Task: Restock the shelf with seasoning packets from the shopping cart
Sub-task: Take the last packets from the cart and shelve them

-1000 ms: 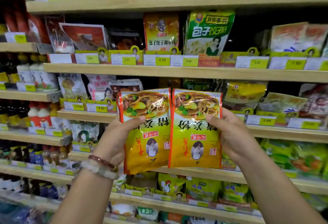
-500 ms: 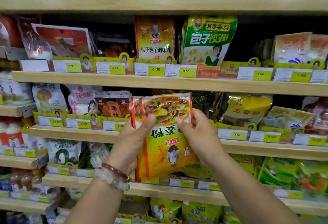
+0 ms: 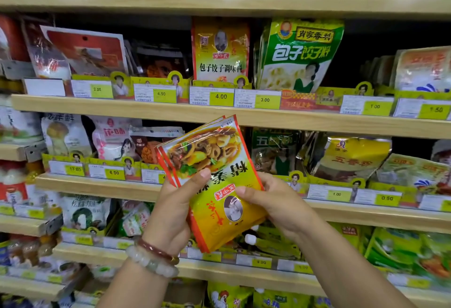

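Two yellow seasoning packets with red edges and a food picture are stacked one over the other and tilted to the left, in front of the middle wooden shelf. My left hand grips their left side, thumb on the front. My right hand pinches their lower right edge. Behind the packets is a dark gap in the shelf row, between a brown packet and a green packet. The shopping cart is out of view.
Wooden shelves run across the whole view, lined with yellow price tags. Above stand a yellow dumpling-seasoning packet and a green one. Bottles fill the shelving at far left. More packets lie lower right.
The two packets were held side by side, one in each hand; they are now stacked together and tilted left. The view has shifted closer to the shelf.
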